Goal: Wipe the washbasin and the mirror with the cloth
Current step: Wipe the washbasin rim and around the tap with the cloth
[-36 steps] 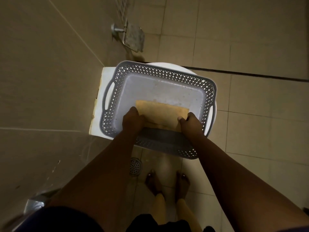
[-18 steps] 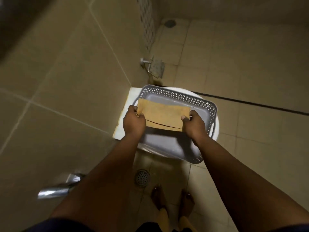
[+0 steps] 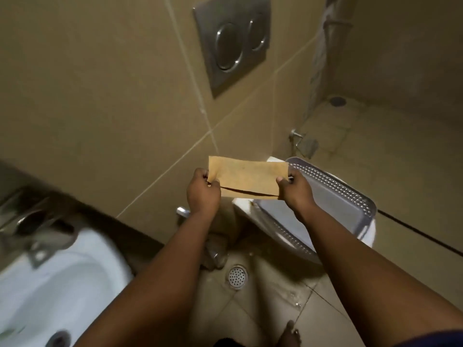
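Folded tan rectangular cloth point(image 3: 246, 180) was held up in the air, in front of the beige tiled wall point(image 3: 100, 96). Left hand point(image 3: 203, 194) pinched its left end, right hand point(image 3: 295, 190) its right end, fingers curled tight on the fabric. White ceramic washbasin point(image 3: 57, 284) sat lower left, well apart. Grey perforated plastic basket point(image 3: 333, 196) lay just behind the right hand.

The room is dim with a warm yellowish cast. Motion blur smears the washbasin point(image 3: 57, 279) and tap point(image 3: 32, 229) at lower left. Wide-angle distortion bends the tile lines. Light possibly comes from above; the flush plate point(image 3: 231, 43) shows faint glare.
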